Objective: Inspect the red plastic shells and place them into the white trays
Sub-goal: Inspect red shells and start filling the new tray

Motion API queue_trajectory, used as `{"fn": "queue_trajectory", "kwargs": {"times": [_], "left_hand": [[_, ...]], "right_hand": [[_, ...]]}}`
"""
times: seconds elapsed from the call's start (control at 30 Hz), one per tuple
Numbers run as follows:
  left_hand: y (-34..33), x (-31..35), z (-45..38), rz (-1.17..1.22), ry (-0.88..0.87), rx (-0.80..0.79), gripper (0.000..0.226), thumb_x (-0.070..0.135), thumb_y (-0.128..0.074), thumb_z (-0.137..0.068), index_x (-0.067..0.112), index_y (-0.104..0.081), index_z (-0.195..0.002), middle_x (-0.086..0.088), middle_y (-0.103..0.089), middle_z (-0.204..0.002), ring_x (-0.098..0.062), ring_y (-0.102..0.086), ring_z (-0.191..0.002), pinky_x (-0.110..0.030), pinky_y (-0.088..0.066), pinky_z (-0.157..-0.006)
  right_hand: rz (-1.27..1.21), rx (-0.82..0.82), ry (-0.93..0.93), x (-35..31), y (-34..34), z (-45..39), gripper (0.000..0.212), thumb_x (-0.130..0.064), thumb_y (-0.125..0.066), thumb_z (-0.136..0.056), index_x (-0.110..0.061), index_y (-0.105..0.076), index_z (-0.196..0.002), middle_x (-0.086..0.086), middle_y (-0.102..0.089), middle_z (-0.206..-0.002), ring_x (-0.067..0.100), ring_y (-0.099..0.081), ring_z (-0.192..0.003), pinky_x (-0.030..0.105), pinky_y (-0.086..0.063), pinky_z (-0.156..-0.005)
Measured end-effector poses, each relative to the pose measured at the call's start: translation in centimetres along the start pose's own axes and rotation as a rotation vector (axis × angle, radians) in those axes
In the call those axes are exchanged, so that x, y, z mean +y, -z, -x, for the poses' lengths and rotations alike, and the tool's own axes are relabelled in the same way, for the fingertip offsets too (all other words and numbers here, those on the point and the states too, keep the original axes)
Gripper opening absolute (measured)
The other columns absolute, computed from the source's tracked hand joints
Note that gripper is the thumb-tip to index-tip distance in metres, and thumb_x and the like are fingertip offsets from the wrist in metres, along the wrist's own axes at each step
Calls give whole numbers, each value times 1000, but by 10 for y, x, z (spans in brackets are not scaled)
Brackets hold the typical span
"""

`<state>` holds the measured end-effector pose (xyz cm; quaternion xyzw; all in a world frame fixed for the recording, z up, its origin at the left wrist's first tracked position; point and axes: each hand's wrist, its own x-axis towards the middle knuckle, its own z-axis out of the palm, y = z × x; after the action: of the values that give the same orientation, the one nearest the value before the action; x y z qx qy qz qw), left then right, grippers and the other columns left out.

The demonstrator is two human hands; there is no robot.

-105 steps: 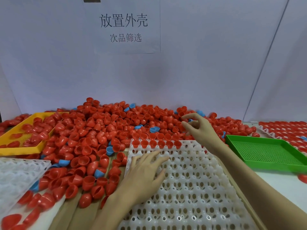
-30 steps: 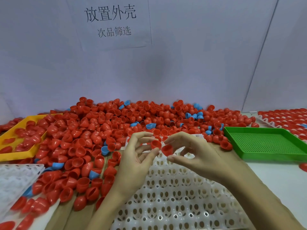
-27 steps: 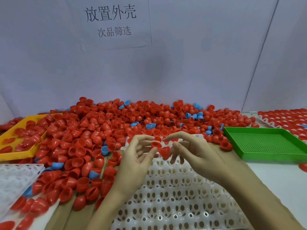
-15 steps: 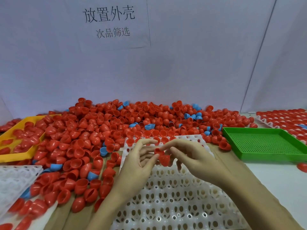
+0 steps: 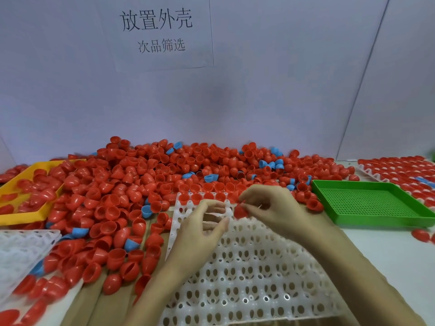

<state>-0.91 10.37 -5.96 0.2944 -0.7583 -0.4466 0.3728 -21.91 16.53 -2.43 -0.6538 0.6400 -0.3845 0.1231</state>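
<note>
Right hand (image 5: 270, 208) pinching red shell (image 5: 239, 211) above white tray (image 5: 247, 274); left hand (image 5: 202, 228) hovering alongside, fingers loosely curled, seemingly holding nothing.

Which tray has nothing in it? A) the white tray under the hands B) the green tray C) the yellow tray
B: the green mesh-bottomed plastic tray on the right shows only bare mesh, while the yellow plastic tray holds red plastic shells and the white pocketed tray has a row of red shells along its far edge.
</note>
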Motion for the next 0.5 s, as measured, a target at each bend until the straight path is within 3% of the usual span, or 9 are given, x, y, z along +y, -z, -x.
{"fn": "queue_trajectory", "kwargs": {"times": [0.1,0.2,0.4,0.5], "left_hand": [[-1,-4,0,-157,-30,-44,21,28,-75,-96,35,-69,-114,20,-68,-115,6,-63,-107,-14,-52,-93],[0,-6,0,-262,-71,-97,17,28,-75,-95,33,-72,-110,22,-64,-117,7,-59,-112,-12,-48,-97],[-1,-6,0,-291,-89,-127,8,31,-74,-95,34,-74,-104,23,-59,-119,11,-53,-117,-4,-41,-97],[-1,-7,0,-305,-87,-136,7,33,-74,-95,34,-74,-102,24,-58,-119,13,-51,-117,-2,-40,-96]], "right_hand": [[197,102,-50,24,17,-24,16,-9,-74,-95,-19,-76,-107,-13,-75,-90,-1,-71,-80,17,-60,-80],[333,144,-96,51,24,-41,15,-6,-72,-96,-10,-77,-110,0,-77,-100,7,-68,-88,9,-48,-82],[460,-38,-138,72,26,-57,14,-9,-69,-98,-13,-76,-110,2,-76,-101,12,-68,-90,21,-54,-82],[464,-82,-129,71,27,-61,15,-16,-70,-99,-17,-76,-112,-5,-70,-93,4,-64,-82,13,-49,-73]]}}
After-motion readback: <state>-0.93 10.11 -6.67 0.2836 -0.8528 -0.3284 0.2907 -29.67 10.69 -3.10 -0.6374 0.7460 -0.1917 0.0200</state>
